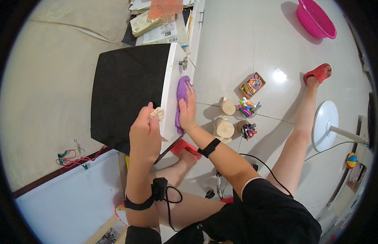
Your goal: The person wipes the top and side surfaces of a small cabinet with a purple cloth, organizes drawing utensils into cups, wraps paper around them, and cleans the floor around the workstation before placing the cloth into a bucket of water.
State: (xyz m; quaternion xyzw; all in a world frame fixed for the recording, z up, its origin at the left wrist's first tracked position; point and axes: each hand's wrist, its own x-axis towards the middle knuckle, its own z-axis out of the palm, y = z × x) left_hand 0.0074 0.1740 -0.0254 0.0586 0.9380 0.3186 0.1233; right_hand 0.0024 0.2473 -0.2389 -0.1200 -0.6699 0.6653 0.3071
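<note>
My left hand is closed around a crumpled cream cloth or tissue, above the near edge of a cabinet with a black top. My right hand lies with its fingers extended on a purple cloth, flattened against the cabinet's white drawer front. A metal knob sticks out of that front beyond the cloth. Both wrists wear black straps. What lies under the right palm is hidden.
Two cream rolls, a cup of markers, another pen holder and a box of colored chalk stand on the tiled floor. A pink basin is at upper right, a round white stand base beside my leg. Papers adjoin the cabinet.
</note>
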